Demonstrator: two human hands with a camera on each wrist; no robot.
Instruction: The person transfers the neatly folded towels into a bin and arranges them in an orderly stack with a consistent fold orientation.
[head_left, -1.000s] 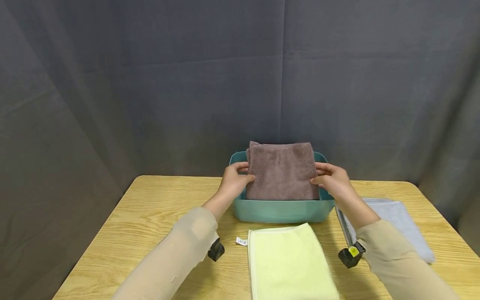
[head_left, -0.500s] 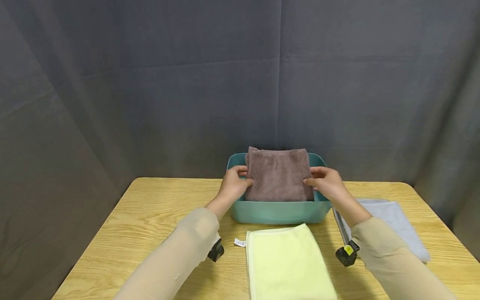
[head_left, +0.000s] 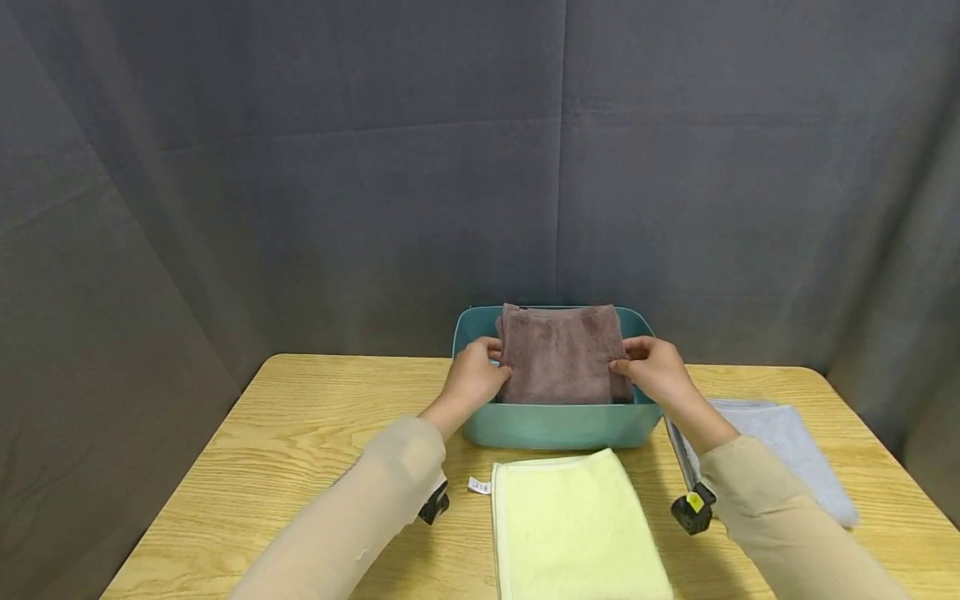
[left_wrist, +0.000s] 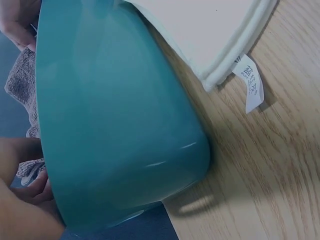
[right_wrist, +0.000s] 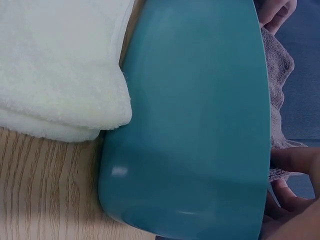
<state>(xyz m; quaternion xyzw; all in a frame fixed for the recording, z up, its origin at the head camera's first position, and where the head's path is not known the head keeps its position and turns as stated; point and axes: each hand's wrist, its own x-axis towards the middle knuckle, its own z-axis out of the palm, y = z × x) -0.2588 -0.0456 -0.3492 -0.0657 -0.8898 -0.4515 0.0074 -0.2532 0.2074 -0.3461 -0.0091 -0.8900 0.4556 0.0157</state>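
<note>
A folded brown towel (head_left: 558,354) stands partly inside a teal plastic bin (head_left: 558,427), its upper part showing above the front rim. My left hand (head_left: 474,373) pinches the towel's left edge, thumb in front. At the opposite edge my right hand (head_left: 660,371) holds it the same way. Both wrist views look at the bin's outer wall; the left hand (left_wrist: 22,195) and the right hand (right_wrist: 295,200) reach over its rim, with bits of the towel (right_wrist: 277,90) showing beyond. The towel's lower edge is hidden behind the front wall.
A folded yellow towel (head_left: 577,529) with a white tag (head_left: 479,485) lies in front of the bin. To the right, a folded light grey towel (head_left: 787,454) lies partly under the right forearm. The wooden table (head_left: 322,417) backs onto a dark grey curtain (head_left: 412,208).
The brown towel has gone down lower into the bin, its top edge dropping. Both hands have sunk slightly with it and keep their hold.
</note>
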